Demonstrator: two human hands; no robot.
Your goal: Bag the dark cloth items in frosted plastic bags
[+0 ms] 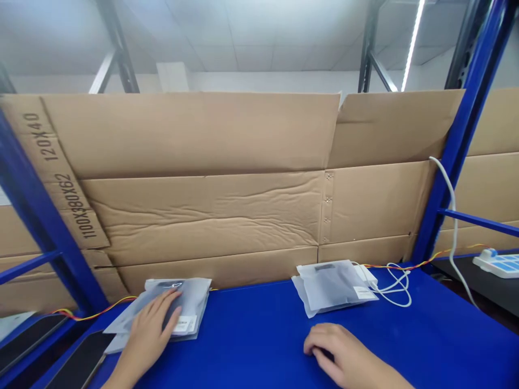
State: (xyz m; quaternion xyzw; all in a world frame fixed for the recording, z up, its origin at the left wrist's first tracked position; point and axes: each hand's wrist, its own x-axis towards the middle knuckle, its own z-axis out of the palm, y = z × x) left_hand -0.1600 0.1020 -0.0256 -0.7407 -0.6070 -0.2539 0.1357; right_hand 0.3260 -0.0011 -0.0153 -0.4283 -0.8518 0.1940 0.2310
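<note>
My left hand lies flat on a small stack of frosted plastic bags at the left of the blue tabletop, fingers stretched over the top bag. A dark item shows faintly through the plastic, and a white label sits near the bag's lower right corner. My right hand rests on the tabletop, its fingers curled in towards the thumb, and I see nothing held in it. Just beyond it lies a second stack of frosted bags, also with a white label. My right hand is apart from that stack.
A cardboard wall closes off the back between blue metal posts. White cable lies coiled beside the right stack. Red and yellow wires run along the back edge. A power strip is at far right, a dark board at lower left.
</note>
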